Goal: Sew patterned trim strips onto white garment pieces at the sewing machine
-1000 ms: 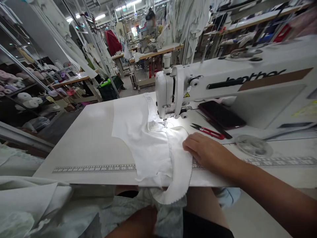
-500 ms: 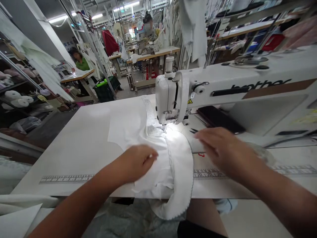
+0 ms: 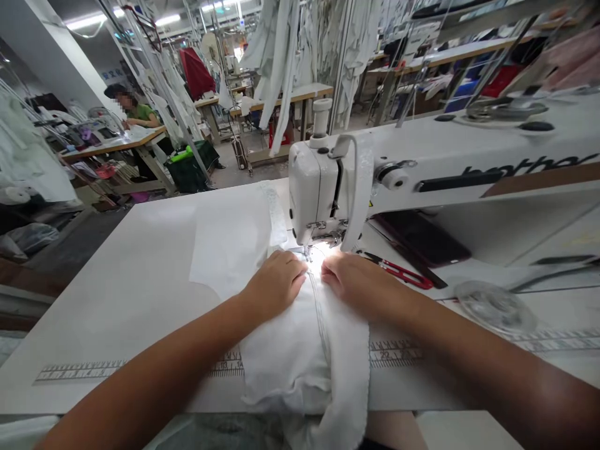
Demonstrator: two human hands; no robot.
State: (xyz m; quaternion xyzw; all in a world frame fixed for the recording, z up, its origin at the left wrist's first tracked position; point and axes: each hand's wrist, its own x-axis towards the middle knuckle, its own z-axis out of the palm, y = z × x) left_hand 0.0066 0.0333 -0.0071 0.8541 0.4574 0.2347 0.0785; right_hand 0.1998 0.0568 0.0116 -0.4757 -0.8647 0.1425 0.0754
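Note:
White fabric [image 3: 285, 350] with a seam down its middle lies under the presser foot of a white sewing machine [image 3: 312, 194] and hangs over the table's front edge. My left hand [image 3: 276, 281] pinches the fabric just left of the lit needle area. On the right of the needle, my right hand [image 3: 351, 281] has its fingers curled on the same fabric, close to the seam. The fingertips of both hands are partly hidden. Red-handled thread snips [image 3: 407, 274] lie on the machine bed beyond my right forearm.
A dark phone [image 3: 422, 237] lies under the machine arm. Beside my right forearm is a clear round plastic object [image 3: 494, 306]. A printed ruler strip [image 3: 79, 371] runs along the table front. A co-worker [image 3: 135, 112] sits at another table, back left.
My right hand has come left from near the snips onto the fabric by the needle. My left hand has moved up and forward to the seam. The camera view has shifted slightly.

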